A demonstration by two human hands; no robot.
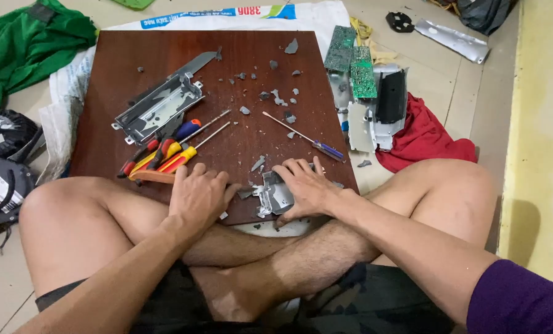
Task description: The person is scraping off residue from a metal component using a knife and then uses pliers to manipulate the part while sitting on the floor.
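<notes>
I sit cross-legged with a dark brown wooden board (134,49) in front of my legs. My right hand (304,185) presses its fingers down on a bent grey metal piece (275,195) at the board's near edge. Just left of that piece, my left hand (197,195) rests palm down on the board, fingers curled, beside the handles of red and yellow screwdrivers and pliers (165,158). Whether the left hand grips anything is hidden beneath it. A blue-handled screwdriver (307,139) lies above my right hand.
A grey metal bracket (159,105) lies on the board's left, grey fragments (276,96) scattered across it. Right of the board are green circuit boards (353,62), a black part (392,96) and a red cloth (425,139). Green cloth (23,43) and black devices (1,167) lie left.
</notes>
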